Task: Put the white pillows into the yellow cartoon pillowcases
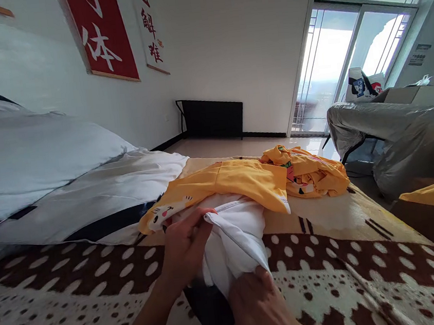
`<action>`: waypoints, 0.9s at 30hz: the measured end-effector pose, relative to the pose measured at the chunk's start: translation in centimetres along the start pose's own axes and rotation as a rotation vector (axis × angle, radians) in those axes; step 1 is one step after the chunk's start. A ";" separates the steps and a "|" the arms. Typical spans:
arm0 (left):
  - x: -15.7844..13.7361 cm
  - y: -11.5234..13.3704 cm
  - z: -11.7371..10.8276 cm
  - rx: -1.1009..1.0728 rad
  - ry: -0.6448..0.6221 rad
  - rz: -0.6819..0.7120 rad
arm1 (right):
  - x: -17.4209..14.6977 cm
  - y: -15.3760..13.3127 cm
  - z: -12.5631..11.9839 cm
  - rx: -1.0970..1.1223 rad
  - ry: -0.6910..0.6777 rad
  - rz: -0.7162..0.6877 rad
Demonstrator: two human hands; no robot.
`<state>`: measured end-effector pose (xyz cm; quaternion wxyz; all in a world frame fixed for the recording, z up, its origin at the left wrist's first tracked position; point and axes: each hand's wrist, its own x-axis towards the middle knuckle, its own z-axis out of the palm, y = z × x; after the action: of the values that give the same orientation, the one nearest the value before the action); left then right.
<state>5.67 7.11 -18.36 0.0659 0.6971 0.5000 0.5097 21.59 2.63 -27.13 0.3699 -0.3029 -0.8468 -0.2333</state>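
A bunched white cloth (pixel 236 238) with a seamed edge lies in front of me on the bed; whether it is a garment or a cover I cannot tell. My left hand (pixel 187 246) pinches the upper left corner of that edge between thumb and fingers. Lower down, my right hand (pixel 255 306) is closed on the other end of the edge, its fingers partly hidden. Dark fabric (pixel 211 308) shows below, between my hands. Just beyond the white cloth lie yellow shorts (pixel 222 180) with a cat-face print, partly overlapping it.
Under everything spreads a brown and cream patterned blanket (pixel 310 277). A crumpled yellow garment (pixel 311 173) lies at the far right. White pillows (pixel 46 160) are piled on the left. Past the bed stand a black folded table (pixel 212 119) and plastic-wrapped furniture (pixel 386 119).
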 end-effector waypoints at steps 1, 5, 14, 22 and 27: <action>0.0 0.0 -0.1 -0.012 0.013 -0.004 | 0.0 -0.2 0.2 0.005 0.010 -0.020; 0.0 0.0 -0.4 -0.024 0.114 -0.014 | -0.4 -1.0 1.4 0.006 0.018 -0.100; 0.1 0.4 -0.3 0.002 0.204 0.029 | -1.2 -2.8 2.0 0.000 0.146 -0.030; 0.8 -1.7 -0.1 0.004 0.193 -0.065 | -0.5 -2.4 1.0 0.008 0.116 -0.117; 1.7 -3.2 -0.5 -0.089 0.277 -0.202 | -1.3 -1.7 1.4 -0.035 0.042 -0.107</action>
<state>3.26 9.77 -18.98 0.0782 0.5630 0.5485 0.6132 20.47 1.87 -29.33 0.3694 -0.2584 -0.8496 -0.2738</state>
